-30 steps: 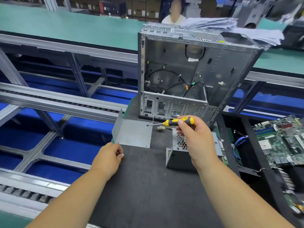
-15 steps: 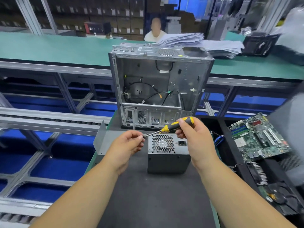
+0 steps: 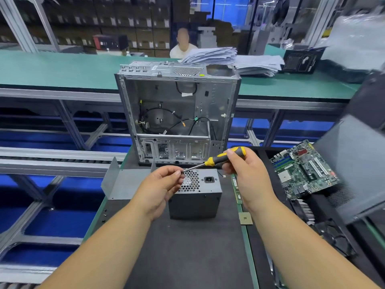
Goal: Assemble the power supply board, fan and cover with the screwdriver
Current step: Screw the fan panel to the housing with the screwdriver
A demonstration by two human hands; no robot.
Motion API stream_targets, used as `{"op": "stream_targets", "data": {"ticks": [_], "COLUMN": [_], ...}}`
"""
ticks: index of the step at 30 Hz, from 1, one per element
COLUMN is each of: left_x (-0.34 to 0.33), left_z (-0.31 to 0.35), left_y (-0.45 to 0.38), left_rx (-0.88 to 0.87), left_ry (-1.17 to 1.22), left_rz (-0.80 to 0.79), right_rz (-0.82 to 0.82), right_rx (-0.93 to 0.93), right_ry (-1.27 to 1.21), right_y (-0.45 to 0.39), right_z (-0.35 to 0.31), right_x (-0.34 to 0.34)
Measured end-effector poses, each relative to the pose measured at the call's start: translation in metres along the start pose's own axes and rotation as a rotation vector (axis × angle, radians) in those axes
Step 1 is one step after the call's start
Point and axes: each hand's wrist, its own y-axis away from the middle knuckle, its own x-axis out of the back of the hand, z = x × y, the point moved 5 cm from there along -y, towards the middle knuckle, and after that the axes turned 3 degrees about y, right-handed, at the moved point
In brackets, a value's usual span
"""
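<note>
- The open computer case (image 3: 177, 113) stands upright at the far end of the dark worktop (image 3: 187, 253), its open side facing the person. Against the earlier views it sits squarer and more central, which reads as the head turning to face it, not the case moving.
- The power supply unit (image 3: 196, 195) stands on the worktop in front of the case, near but apart from it, honeycomb grille and socket facing up and back. A second ago it lay lower and to the right under the right hand; now it sits centred between both hands.
- The bent metal cover plate (image 3: 123, 182) lies flat to the left, its upturned flange close to the worktop's left edge; beyond that edge are conveyor rails and a drop.
- The motherboard (image 3: 302, 172) lies in the black tray on the right, well apart from the hands.
- The right hand (image 3: 248, 176) is curled round the yellow-and-black screwdriver (image 3: 218, 160), its shaft angled down-left.
- The left hand (image 3: 162, 184), which rested near the plate a second ago, has come up; its fingertips pinch at the screwdriver tip. It probably seats a screw there, though none is visible.
- My reading: a screw is being loaded for fixing, so assembly is at an early stage.
- There is free worktop near the person; the space between unit and case is tight.
</note>
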Motion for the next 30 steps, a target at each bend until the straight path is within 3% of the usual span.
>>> {"op": "stream_targets", "data": {"ticks": [8, 18, 20, 22, 24, 27, 30], "left_x": [-0.005, -0.012, -0.003, 0.012, 0.027, 0.039, 0.040], "left_z": [-0.003, 0.004, 0.004, 0.006, 0.004, -0.008, -0.012], "left_y": [-0.001, -0.008, -0.013, -0.017, -0.019, -0.023, -0.024], "left_rx": [0.022, -0.210, -0.282, -0.307, -0.184, 0.007, 0.015], "left_ry": [0.107, -0.434, -0.611, -0.819, -0.919, -0.881, -0.901], "left_rz": [0.004, -0.160, -0.057, 0.161, 0.303, 0.304, 0.295], "right_rz": [-0.010, 0.024, -0.012, -0.066, -0.106, -0.139, -0.176], "right_rx": [0.005, -0.006, 0.040, 0.088, 0.119, 0.139, 0.131], "right_ry": [0.063, 0.174, 0.264, 0.398, 0.540, 0.685, 0.755], "right_y": [0.000, -0.006, -0.006, -0.005, -0.006, -0.007, -0.005], "right_z": [0.000, -0.003, -0.008, -0.014, -0.018, -0.020, -0.020], "right_x": [0.002, 0.003, 0.001, -0.004, -0.008, -0.013, -0.018]}}
